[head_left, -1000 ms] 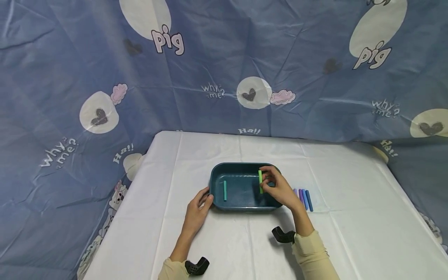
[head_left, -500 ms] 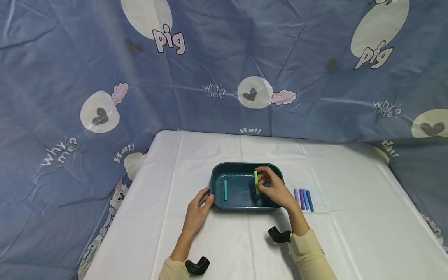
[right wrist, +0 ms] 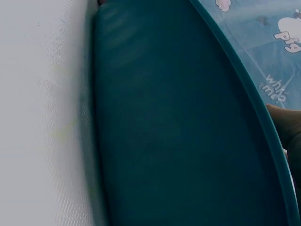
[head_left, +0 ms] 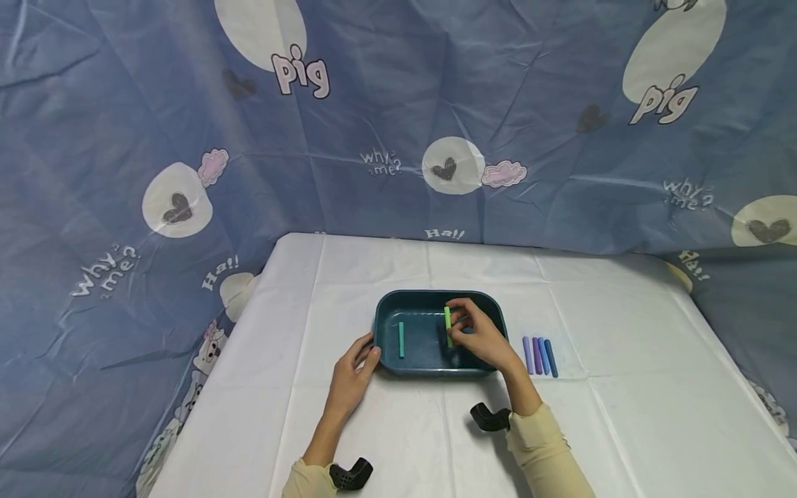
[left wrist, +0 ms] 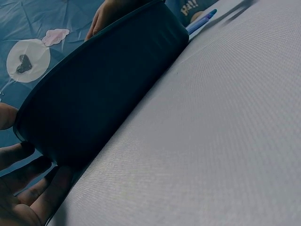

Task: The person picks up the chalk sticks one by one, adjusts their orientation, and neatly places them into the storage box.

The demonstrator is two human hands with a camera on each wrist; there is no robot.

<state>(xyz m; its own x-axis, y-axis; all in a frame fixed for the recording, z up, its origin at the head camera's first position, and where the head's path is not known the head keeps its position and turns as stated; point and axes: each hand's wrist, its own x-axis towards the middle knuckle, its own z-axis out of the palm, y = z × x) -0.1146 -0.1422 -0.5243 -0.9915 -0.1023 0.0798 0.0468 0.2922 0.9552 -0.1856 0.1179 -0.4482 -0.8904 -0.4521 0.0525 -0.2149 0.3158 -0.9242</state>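
Note:
My right hand (head_left: 482,337) pinches a light green chalk stick (head_left: 447,327) between thumb and fingers, held nearly upright over the teal box (head_left: 436,371). Inside the box, toward its left end, lies a teal-green chalk stick (head_left: 401,339). My left hand (head_left: 350,377) rests against the box's left end. In the left wrist view its fairly straight fingers (left wrist: 44,188) spread along the outer wall, with one fingertip at the rim. The right wrist view is mostly filled by the box's outer wall (right wrist: 183,122), and the held chalk is hidden there.
Several more chalk sticks, lilac, purple, blue and dark blue (head_left: 551,357), lie side by side just right of the box. A white cloth (head_left: 398,429) covers the table. Behind it hangs a blue printed curtain (head_left: 349,200).
My right hand has moved left over the box with the light green chalk, away from the chalk row, which now shows fully. The left hand and the box have stayed put.

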